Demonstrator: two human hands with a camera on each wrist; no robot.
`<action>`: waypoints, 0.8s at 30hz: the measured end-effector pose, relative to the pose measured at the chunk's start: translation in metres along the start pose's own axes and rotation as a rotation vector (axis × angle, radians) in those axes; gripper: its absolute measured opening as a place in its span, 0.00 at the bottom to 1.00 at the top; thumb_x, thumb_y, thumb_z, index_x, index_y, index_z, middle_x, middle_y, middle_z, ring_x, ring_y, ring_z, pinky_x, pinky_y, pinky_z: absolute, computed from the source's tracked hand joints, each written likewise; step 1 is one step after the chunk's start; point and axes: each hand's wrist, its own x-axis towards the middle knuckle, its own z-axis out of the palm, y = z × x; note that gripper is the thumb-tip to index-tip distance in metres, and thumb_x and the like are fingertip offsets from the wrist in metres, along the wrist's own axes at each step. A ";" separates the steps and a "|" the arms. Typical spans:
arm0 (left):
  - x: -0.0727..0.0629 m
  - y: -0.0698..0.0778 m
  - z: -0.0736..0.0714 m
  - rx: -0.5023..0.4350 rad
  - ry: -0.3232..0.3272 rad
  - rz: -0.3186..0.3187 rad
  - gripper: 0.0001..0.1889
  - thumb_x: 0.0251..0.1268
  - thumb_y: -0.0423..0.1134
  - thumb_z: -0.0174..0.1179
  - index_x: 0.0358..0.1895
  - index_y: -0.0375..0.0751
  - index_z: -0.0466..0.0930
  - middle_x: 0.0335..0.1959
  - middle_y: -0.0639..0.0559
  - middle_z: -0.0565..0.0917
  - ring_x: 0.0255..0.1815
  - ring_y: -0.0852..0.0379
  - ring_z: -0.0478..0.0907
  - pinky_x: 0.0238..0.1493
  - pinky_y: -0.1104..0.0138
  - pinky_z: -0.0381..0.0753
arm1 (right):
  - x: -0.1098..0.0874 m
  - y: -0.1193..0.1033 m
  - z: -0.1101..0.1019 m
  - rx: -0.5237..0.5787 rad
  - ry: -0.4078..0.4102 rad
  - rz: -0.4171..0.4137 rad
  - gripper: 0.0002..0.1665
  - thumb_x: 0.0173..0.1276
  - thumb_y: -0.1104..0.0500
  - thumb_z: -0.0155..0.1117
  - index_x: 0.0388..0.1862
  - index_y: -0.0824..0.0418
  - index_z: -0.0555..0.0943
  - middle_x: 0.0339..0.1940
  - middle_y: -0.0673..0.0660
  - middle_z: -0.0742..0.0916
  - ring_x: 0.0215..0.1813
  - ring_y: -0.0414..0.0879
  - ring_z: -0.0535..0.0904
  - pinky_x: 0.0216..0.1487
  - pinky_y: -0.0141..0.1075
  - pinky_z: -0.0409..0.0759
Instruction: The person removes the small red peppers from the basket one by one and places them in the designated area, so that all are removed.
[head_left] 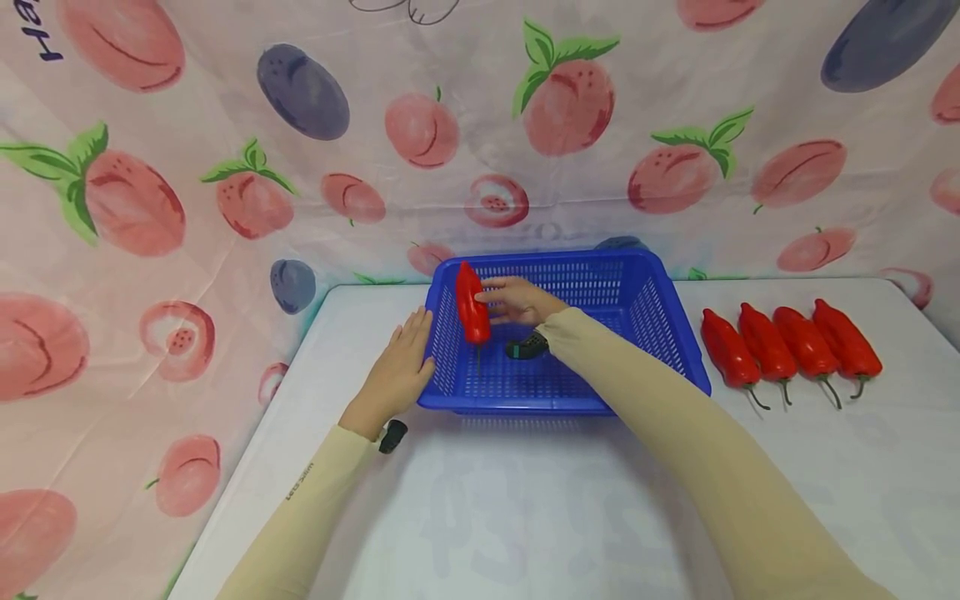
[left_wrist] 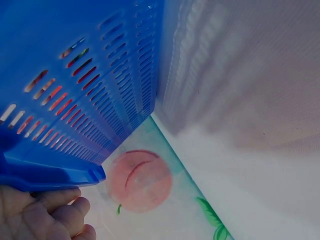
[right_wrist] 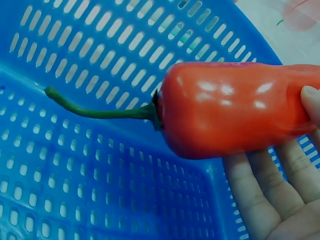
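Note:
Inside the blue plastic basket (head_left: 570, 404), near its left wall, my right hand (head_left: 521, 302) holds a red pepper (head_left: 472, 308) between thumb and fingers. Its green stem (right_wrist: 100, 112) points toward the basket's near side. In the right wrist view the pepper (right_wrist: 230, 110) hangs over the slotted floor, fingers beneath it and the thumb on top. My left hand (head_left: 401, 362) rests against the basket's left rim with its fingers straight. The left wrist view has that hand (left_wrist: 45, 215) right at the rim, outside the slotted wall (left_wrist: 100, 75).
Several red peppers (head_left: 791, 346) lie in a row on the white table (head_left: 525, 500), right of the basket, stems toward me. A fruit-print cloth (head_left: 465, 100) hangs behind the table and along its left side. Dark wrist cameras sit on both wrists.

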 end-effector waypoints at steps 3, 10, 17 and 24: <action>0.000 0.000 0.000 -0.008 -0.001 0.000 0.35 0.67 0.37 0.43 0.74 0.34 0.41 0.77 0.39 0.45 0.78 0.45 0.41 0.77 0.51 0.43 | 0.002 0.000 -0.001 -0.006 0.014 -0.025 0.34 0.69 0.66 0.53 0.73 0.60 0.58 0.70 0.65 0.69 0.70 0.61 0.66 0.70 0.53 0.65; 0.000 0.000 -0.001 -0.011 -0.014 -0.008 0.35 0.68 0.38 0.42 0.75 0.35 0.39 0.77 0.42 0.42 0.79 0.47 0.39 0.78 0.54 0.39 | 0.004 -0.004 -0.003 -0.016 0.048 -0.050 0.34 0.68 0.65 0.55 0.72 0.58 0.61 0.69 0.63 0.70 0.69 0.60 0.68 0.68 0.53 0.67; -0.001 -0.001 0.000 -0.010 -0.010 -0.005 0.35 0.68 0.38 0.42 0.75 0.35 0.39 0.77 0.42 0.43 0.79 0.47 0.39 0.78 0.54 0.40 | -0.001 -0.011 -0.004 -0.025 0.048 -0.066 0.34 0.68 0.65 0.55 0.72 0.58 0.60 0.69 0.63 0.71 0.67 0.59 0.69 0.67 0.52 0.69; 0.000 -0.001 0.000 -0.015 -0.003 -0.001 0.35 0.68 0.38 0.42 0.75 0.34 0.40 0.77 0.41 0.44 0.78 0.46 0.39 0.77 0.52 0.42 | -0.007 -0.015 -0.004 -0.031 0.059 -0.072 0.33 0.68 0.64 0.56 0.72 0.59 0.62 0.69 0.63 0.71 0.60 0.56 0.75 0.66 0.52 0.70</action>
